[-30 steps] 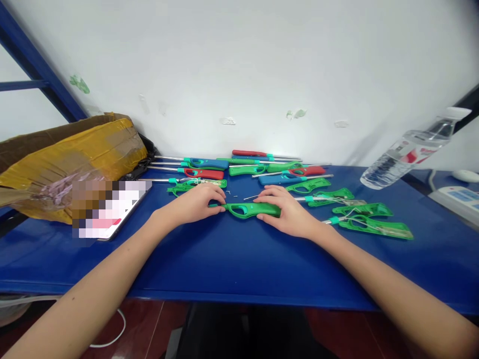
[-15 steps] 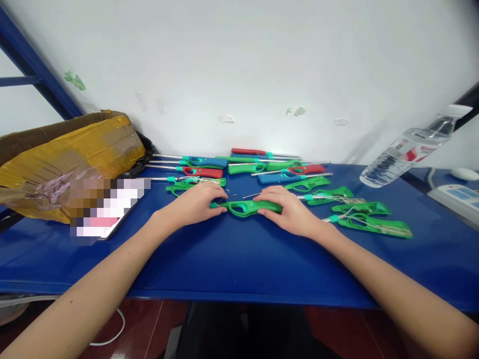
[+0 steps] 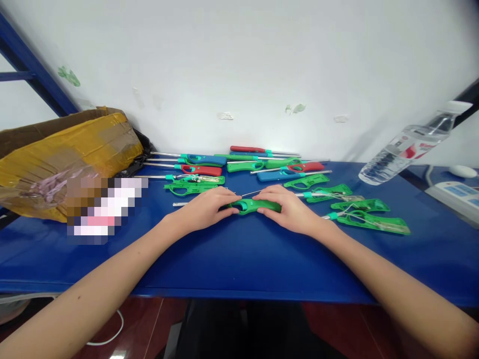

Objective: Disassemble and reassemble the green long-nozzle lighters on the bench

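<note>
A green long-nosed gas lighter [image 3: 247, 205] lies level at the middle of the blue table, between my two hands. My left hand [image 3: 209, 206] grips its front end near the trigger opening, and the metal tube pokes out to the left beyond the fingers. Around the handle's back part my right hand [image 3: 279, 205] is closed, thumb on the near side. Just behind, a thin metal rod [image 3: 251, 192] reaches toward my right fingers; its other end is hidden. Opened green lighter halves [image 3: 374, 222] with wires and inner parts lie to the right.
Several red, blue and green lighters [image 3: 204, 170] lie in rows along the wall. At the left stands a taped cardboard box [image 3: 71, 154], with a blurred-out flat object before it. A water bottle [image 3: 404, 147] and a white power strip [image 3: 458, 199] are at the right.
My left hand has slid right along the lighter, from its front tip to the trigger area, uncovering the metal tube. My right hand keeps its hold.
</note>
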A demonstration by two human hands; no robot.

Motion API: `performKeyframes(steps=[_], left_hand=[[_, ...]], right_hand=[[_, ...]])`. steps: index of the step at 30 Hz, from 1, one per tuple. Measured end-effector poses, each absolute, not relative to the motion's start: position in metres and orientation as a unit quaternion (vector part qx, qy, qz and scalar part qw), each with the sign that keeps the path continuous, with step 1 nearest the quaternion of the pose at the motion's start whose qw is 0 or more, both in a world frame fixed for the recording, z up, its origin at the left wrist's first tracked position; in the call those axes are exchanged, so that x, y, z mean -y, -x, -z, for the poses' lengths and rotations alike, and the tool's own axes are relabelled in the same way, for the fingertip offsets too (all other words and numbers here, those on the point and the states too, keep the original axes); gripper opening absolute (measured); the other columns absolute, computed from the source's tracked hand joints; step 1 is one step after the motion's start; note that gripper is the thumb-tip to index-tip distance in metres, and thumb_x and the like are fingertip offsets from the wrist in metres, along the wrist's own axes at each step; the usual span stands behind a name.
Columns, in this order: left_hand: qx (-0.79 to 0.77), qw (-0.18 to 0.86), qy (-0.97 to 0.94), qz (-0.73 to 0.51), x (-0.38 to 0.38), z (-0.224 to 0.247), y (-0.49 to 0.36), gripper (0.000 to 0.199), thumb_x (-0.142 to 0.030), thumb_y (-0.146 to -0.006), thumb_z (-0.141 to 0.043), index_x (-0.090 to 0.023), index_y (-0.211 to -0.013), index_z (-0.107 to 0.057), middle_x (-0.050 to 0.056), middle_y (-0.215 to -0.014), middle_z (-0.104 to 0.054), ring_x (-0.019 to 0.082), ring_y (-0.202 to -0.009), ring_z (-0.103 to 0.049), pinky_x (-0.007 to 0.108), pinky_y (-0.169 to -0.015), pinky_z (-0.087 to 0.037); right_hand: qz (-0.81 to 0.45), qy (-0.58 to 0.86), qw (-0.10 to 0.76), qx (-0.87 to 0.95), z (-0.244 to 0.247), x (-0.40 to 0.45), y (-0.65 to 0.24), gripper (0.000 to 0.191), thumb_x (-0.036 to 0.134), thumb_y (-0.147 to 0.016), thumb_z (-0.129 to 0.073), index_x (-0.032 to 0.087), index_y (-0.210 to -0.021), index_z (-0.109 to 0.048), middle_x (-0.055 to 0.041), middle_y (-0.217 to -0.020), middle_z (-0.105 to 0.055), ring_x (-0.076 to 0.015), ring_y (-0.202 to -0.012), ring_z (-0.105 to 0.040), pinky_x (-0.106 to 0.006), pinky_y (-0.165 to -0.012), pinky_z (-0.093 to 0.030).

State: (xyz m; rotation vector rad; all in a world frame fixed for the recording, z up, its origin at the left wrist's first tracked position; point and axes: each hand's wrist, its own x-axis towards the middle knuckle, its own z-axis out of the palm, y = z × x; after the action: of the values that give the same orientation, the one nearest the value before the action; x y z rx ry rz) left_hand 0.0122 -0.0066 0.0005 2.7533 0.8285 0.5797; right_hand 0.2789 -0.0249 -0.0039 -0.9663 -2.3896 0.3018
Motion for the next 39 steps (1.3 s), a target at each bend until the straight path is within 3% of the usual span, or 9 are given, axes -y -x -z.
performKeyframes(steps=[10, 21, 28, 35, 39], left_hand=[[-0.285, 0.091, -0.94, -0.162, 0.007, -0.004, -0.013, 0.029, -0.031, -0.096, -0.059, -0.016, -0.119, -0.068, 0.012, -0.118, -0.063, 0.025, -0.11, -0.057, 0.04, -0.1, -0.046], [-0.257, 0.013, -0.951, -0.171, -0.001, -0.002, -0.012, 0.03, -0.039, -0.091, -0.063, -0.018, -0.11, -0.073, 0.01, -0.104, -0.064, 0.026, -0.108, -0.056, 0.044, -0.1, -0.044], [-0.229, -0.039, -0.955, -0.183, -0.001, 0.0, -0.012, 0.033, -0.041, -0.092, -0.061, -0.018, -0.113, -0.072, 0.01, -0.098, -0.064, 0.029, -0.113, -0.053, 0.045, -0.098, -0.044], [-0.234, -0.033, -0.955, -0.18, 0.0, -0.003, -0.011, 0.031, -0.039, -0.095, -0.059, -0.019, -0.116, -0.071, 0.009, -0.095, -0.064, 0.028, -0.113, -0.053, 0.046, -0.099, -0.043], [-0.231, -0.035, -0.957, -0.174, 0.0, -0.005, -0.011, 0.031, -0.035, -0.099, -0.052, -0.017, -0.118, -0.069, 0.01, -0.097, -0.065, 0.028, -0.115, -0.052, 0.046, -0.1, -0.042]], right_hand=[[-0.088, 0.353, 0.252, 0.897, 0.007, 0.022, -0.279, 0.023, 0.026, -0.091, -0.064, 0.022, -0.112, -0.073, -0.0088, -0.108, -0.072, -0.0255, -0.1, -0.066, -0.045, -0.091, -0.053], [0.02, 0.332, 0.215, 0.918, 0.009, 0.025, -0.278, 0.024, 0.027, -0.094, -0.06, 0.019, -0.112, -0.073, -0.0097, -0.1, -0.073, -0.0255, -0.094, -0.067, -0.045, -0.089, -0.051], [0.015, 0.344, 0.216, 0.914, 0.009, 0.023, -0.277, 0.024, 0.027, -0.092, -0.063, 0.018, -0.112, -0.074, -0.0109, -0.107, -0.075, -0.0265, -0.095, -0.068, -0.044, -0.091, -0.052], [-0.062, 0.375, 0.188, 0.906, -0.004, 0.027, -0.278, 0.035, 0.021, -0.1, -0.042, 0.016, -0.122, -0.068, -0.0111, -0.104, -0.075, -0.0252, -0.097, -0.067, -0.041, -0.089, -0.053], [-0.094, 0.393, 0.2, 0.893, -0.012, 0.027, -0.285, 0.035, 0.023, -0.099, -0.043, 0.018, -0.126, -0.065, -0.0112, -0.113, -0.072, -0.0261, -0.105, -0.065, -0.043, -0.091, -0.053]])
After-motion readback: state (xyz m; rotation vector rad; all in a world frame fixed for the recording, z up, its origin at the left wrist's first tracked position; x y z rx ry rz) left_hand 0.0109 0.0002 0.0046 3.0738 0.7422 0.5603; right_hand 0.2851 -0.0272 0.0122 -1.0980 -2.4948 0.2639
